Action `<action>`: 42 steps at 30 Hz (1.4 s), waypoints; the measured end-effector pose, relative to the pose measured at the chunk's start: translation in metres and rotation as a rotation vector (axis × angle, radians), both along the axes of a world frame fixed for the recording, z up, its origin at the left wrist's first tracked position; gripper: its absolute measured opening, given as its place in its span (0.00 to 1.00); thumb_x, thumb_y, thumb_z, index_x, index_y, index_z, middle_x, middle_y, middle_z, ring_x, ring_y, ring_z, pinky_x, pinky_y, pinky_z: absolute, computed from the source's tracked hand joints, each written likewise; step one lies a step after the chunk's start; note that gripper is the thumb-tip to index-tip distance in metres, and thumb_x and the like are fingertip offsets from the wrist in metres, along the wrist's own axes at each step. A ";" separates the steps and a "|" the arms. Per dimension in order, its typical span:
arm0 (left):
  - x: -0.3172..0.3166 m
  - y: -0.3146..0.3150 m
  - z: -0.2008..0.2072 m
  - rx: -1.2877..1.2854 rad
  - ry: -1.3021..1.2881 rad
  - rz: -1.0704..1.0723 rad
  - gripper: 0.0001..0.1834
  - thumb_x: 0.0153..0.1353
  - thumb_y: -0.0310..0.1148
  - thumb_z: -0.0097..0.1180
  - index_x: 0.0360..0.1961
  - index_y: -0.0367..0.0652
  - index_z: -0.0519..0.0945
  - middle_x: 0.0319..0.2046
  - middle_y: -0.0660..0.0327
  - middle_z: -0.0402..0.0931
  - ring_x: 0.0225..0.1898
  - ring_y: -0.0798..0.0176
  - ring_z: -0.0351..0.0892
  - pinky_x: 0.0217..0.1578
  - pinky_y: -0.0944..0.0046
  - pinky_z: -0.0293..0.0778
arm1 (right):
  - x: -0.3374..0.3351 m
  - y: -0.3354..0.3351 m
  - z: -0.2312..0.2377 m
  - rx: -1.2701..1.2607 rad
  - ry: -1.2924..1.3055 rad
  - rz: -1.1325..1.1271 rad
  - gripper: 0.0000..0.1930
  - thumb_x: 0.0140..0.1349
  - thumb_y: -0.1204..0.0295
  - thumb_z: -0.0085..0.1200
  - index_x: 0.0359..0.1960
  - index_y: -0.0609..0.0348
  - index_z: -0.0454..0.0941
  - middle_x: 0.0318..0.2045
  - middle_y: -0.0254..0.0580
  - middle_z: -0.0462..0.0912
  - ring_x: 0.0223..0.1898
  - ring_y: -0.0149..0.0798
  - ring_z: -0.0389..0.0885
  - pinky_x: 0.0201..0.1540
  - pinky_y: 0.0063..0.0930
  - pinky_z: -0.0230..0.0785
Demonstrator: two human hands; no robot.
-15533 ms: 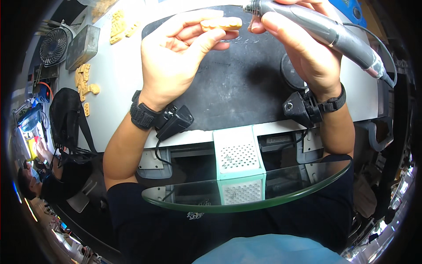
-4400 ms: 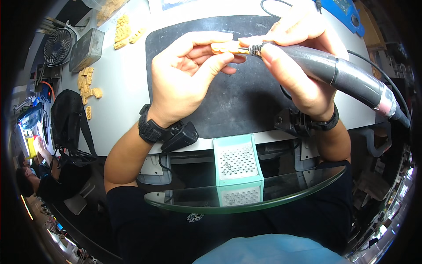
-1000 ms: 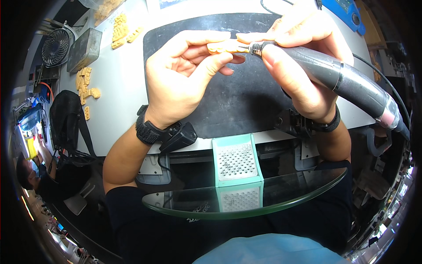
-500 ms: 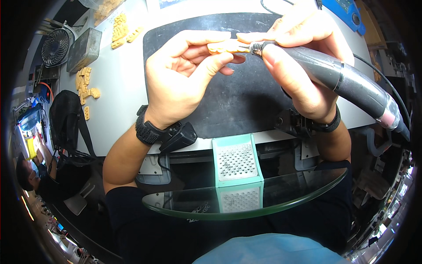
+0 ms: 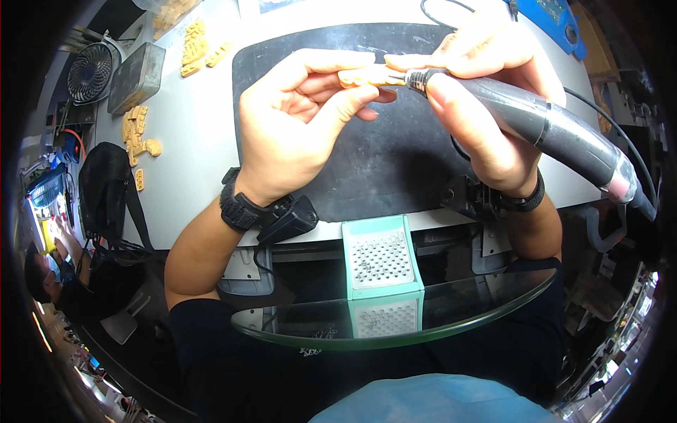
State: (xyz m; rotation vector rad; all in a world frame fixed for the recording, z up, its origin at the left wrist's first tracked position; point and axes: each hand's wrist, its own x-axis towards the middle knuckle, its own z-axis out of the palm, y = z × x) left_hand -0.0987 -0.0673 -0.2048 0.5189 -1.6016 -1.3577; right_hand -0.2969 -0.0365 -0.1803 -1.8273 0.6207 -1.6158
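Observation:
Between the thumb and fingers of my left hand [image 5: 285, 123] is a small tan moulded piece [image 5: 358, 76], lit very brightly. My right hand [image 5: 486, 137] wraps round a black rotary handpiece [image 5: 575, 134], pen-like, its cable trailing off to the right. The thin bit of the handpiece points left and meets the right end of the tan piece. Whether it cuts into the surface is too small to tell. Fingertips of both hands almost meet above the piece, over a dark mat [image 5: 395, 155].
More tan moulded pieces [image 5: 134, 134] lie at the left, beside a metal box [image 5: 137, 79] and a small fan [image 5: 90, 74]. A green-framed grater-like tray [image 5: 381, 257] juts from the table's front edge, above a curved glass pane [image 5: 458, 310]. A blue device [image 5: 553, 25] stands far right.
Both hands, with the tan piece and the handpiece tip, have shifted very slightly to the right. Their grips look the same.

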 end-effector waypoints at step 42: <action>0.003 -0.025 0.016 0.087 0.035 -0.020 0.13 0.63 0.20 0.52 0.48 0.24 0.72 0.43 0.43 0.79 0.44 0.53 0.83 0.41 0.62 0.82 | 0.003 -0.021 0.011 0.193 -0.019 -0.111 0.09 0.59 0.84 0.55 0.42 0.64 0.73 0.35 0.43 0.79 0.34 0.32 0.79 0.39 0.22 0.73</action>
